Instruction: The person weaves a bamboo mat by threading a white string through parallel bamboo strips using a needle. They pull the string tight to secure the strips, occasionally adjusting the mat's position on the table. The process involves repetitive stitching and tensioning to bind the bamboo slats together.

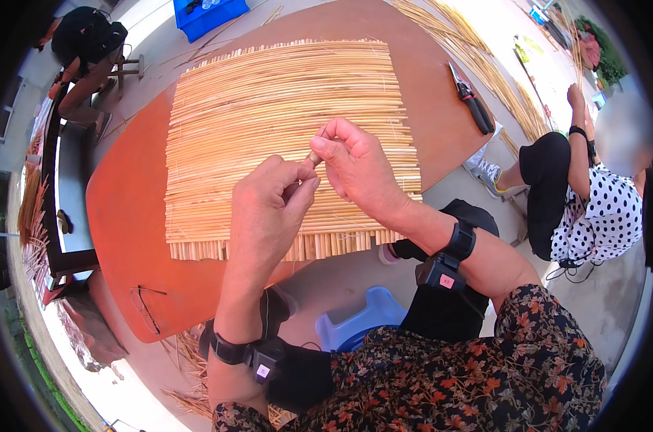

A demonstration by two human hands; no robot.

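A mat of straw-coloured reed stalks, laid side by side, lies on a reddish-brown table. Fine thread shows in places along its sides. Both hands are raised above the middle of the mat, their fingertips almost meeting. My left hand is closed in a pinch, thumb against forefinger. Just above and to the right, my right hand pinches too, thumb and forefinger pressed together. Something small and thin seems to be between the fingertips, but it is too fine to make out. The hands hide part of the mat's front half.
Pruning shears lie on the table at the right; eyeglasses lie near its front left. Loose reeds are spread beyond it. A blue crate stands behind, a plastic stool in front. People sit left and right.
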